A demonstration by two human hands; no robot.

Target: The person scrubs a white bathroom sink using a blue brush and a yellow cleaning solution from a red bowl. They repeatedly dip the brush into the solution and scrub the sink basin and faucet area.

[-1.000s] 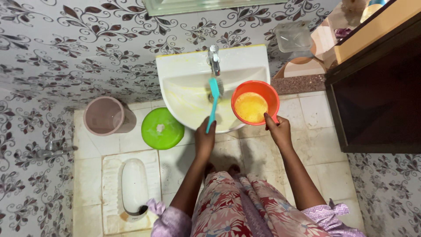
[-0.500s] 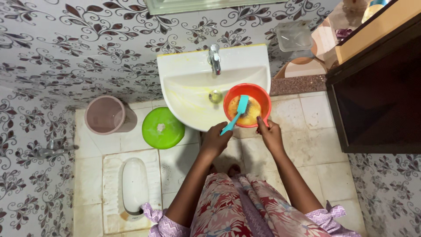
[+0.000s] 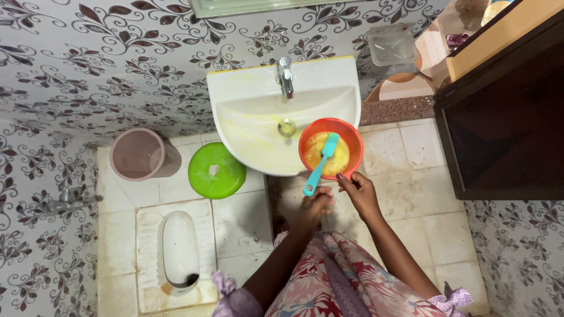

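Observation:
My right hand [image 3: 358, 194] grips the handle of an orange mug [image 3: 331, 149] that holds yellow liquid, just at the front right edge of a white wash basin [image 3: 264, 94]. A teal brush [image 3: 321, 163] rests with its head in the mug and its handle sticking out toward me. My left hand [image 3: 316, 206] is below the brush handle, fingers curled, apart from it and blurred. A metal tap [image 3: 285, 76] stands at the back of the basin, whose bowl shows yellow streaks.
A green round lid [image 3: 216, 170] covers a bucket left of the basin, with a pinkish bucket [image 3: 139, 154] further left. A white squat toilet [image 3: 180, 249] lies in the floor at lower left. A dark wooden cabinet [image 3: 505, 117] fills the right side.
The brush moved from over the basin drain into the mug. My left hand has since let go of it and drawn back toward me. The mug shifted slightly left and lower.

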